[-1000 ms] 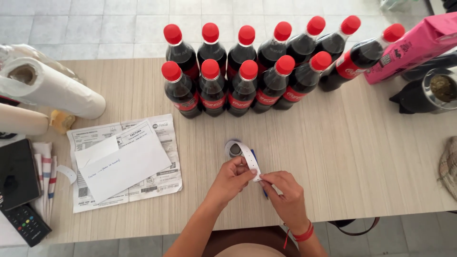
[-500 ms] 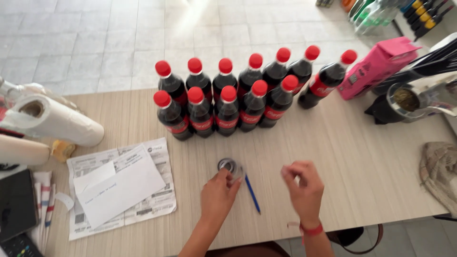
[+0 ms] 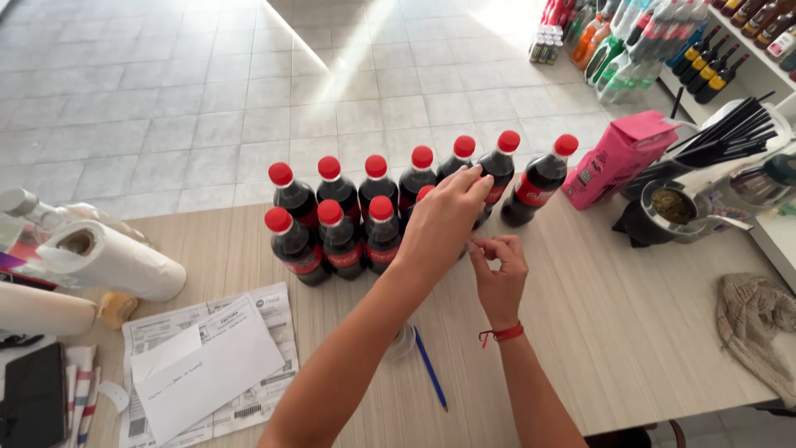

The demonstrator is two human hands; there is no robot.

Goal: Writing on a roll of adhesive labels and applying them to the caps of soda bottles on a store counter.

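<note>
Several dark cola bottles [image 3: 296, 245] with red caps stand in two rows at the far side of the wooden table [image 3: 647, 332]. My left hand [image 3: 442, 224] reaches across and wraps over a bottle at the right end of the front row, hiding most of it. My right hand [image 3: 498, 270], with a red wrist string, sits just right of that bottle, thumb and fingers pinched together on what seems a tiny white sticker, barely visible. A small roll of stickers [image 3: 404, 340] and a blue pen [image 3: 431, 369] lie on the table beneath my left forearm.
Printed papers with a white envelope [image 3: 207, 365] lie at the front left, beside a paper towel roll [image 3: 108, 261] and a black phone [image 3: 33, 398]. At the right are a pink box [image 3: 618, 158], a cup of green herb [image 3: 672, 207] and a cloth [image 3: 759, 319]. Shelves of bottles [image 3: 663, 41] stand behind.
Both hands left the sticker roll near the table's front and moved forward to the bottles. My left hand now lies on a bottle; my right hand stays pinched beside it.
</note>
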